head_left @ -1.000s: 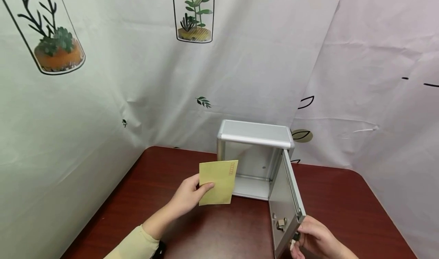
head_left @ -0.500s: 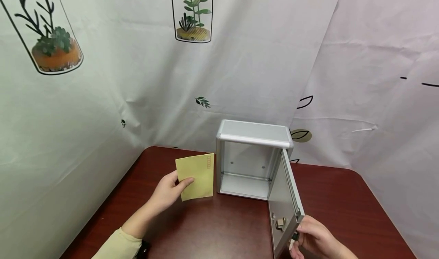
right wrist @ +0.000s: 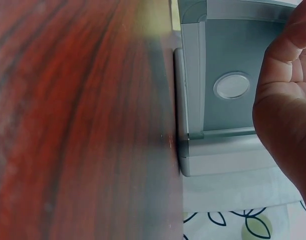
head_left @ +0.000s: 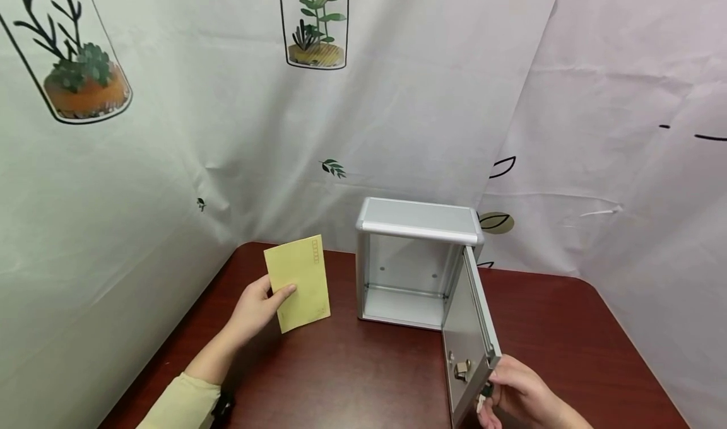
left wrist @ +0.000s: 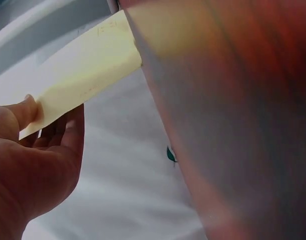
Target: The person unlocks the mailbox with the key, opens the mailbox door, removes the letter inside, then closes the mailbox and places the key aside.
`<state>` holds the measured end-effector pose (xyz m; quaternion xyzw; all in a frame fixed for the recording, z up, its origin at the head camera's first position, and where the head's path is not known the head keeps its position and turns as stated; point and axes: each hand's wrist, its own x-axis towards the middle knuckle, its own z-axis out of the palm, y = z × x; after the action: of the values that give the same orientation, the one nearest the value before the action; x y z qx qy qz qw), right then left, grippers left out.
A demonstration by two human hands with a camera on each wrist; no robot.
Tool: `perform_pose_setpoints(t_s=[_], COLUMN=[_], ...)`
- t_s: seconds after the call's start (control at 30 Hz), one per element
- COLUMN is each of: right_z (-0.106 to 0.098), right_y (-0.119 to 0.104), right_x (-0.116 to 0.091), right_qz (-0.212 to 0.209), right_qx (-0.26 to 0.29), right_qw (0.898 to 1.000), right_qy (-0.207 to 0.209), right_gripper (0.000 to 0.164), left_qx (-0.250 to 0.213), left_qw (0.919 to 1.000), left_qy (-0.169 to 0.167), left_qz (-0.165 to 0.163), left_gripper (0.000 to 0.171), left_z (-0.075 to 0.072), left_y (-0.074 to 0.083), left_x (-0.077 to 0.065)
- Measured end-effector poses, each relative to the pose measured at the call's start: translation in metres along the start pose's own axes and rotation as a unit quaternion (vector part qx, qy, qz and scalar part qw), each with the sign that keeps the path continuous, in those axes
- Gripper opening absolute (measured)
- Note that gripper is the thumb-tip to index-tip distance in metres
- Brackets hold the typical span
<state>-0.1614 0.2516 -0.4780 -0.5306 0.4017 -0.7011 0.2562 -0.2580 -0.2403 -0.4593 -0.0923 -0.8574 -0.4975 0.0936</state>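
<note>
My left hand [head_left: 252,309] holds a yellow envelope [head_left: 301,284] upright left of the metal box, thumb on its front face and fingers behind. In the left wrist view, the envelope [left wrist: 88,70] is pinched near one end. The silver-framed box [head_left: 420,221] stands with its hinged door [head_left: 468,328] swung out toward me. Inside, its floor and back wall are bare. At the door's free edge my right hand [head_left: 525,391] grips a key [head_left: 486,389] at the lock, fingers partly hidden. The right wrist view shows the hand [right wrist: 287,95] beside the door's outer face [right wrist: 227,55].
The dark red wooden table [head_left: 341,378] lies beneath everything. A metal lock latch [head_left: 462,370] juts from the door's inner face. White printed cloth [head_left: 420,113] hangs behind and along both sides. A dark object [head_left: 223,409] shows by the left sleeve.
My left hand has carried the envelope leftward, away from the front of the box, and tilted it a little. The right hand and the door keep their place.
</note>
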Motion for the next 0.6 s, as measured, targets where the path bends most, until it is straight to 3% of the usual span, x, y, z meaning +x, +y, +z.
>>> perform_pose_setpoints(t_s=[0.2,0.43,0.6], right_z=[0.000,0.000,0.000], right_y=[0.001,0.000,0.000], right_x=[-0.001,-0.001,0.000], right_qz=[0.006,0.014,0.015], right_qx=[0.008,0.000,-0.007], right_qw=[1.000,1.000,1.000], right_qy=[0.006,0.006,0.004], right_gripper=[0.046,0.047,0.047], left_qx=[-0.062,-0.136,-0.145], left_qw=[0.9961,0.9795,0.9710], left_qy=[-0.011,-0.024,-0.039], left_qz=[-0.062,-0.146,-0.185], left_gripper=[0.048,0.049,0.049], left_z=[-0.014,-0.026,-0.030], left_y=[-0.017,-0.032,-0.042], left_x=[0.010,0.019,0.025])
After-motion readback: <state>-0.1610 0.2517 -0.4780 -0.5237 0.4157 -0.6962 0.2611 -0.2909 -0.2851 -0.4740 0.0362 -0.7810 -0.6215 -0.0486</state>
